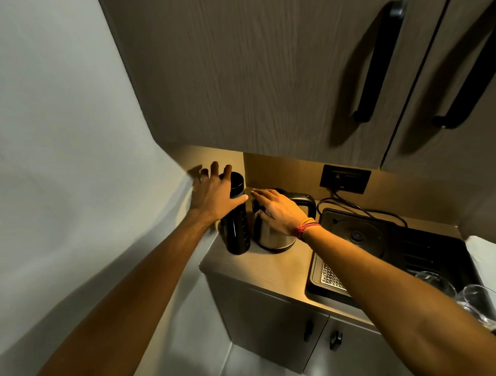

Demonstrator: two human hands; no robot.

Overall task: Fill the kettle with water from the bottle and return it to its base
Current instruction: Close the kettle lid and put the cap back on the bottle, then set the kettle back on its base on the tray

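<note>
Two hands are seen, both extended toward the back left corner of the counter (272, 268). The left hand (213, 193) is spread wide, fingers apart, set against the upper part of the one black bottle (236, 216); its thumb is laid across the bottle's front, but no closed grip is shown. The right hand (278, 210) is laid flat and open on top of the one kettle (273, 232), fingers extended over the lid area, nothing clamped. Red and yellow threads (306, 227) are worn at the right wrist. The bottle is stood upright on the counter, cap on, just beside the kettle on its left; whether the two touch cannot be told. The kettle, steel with a black handle (306, 200), is stood on the counter near the back wall; its base is hidden beneath it or too dark to tell. One black tray (440, 254) is set to the right, with a round plate in it and a perforated metal strip (331, 277) at its near edge. Two clear glasses (481, 300) are seen at the tray's right end. One wall socket (345, 177) is seen behind, with one cord (363, 209) run from it. Two long black handles (377, 62) are counted on the upper cabinet doors, and two small knobs (335, 339) on the lower doors.
</note>
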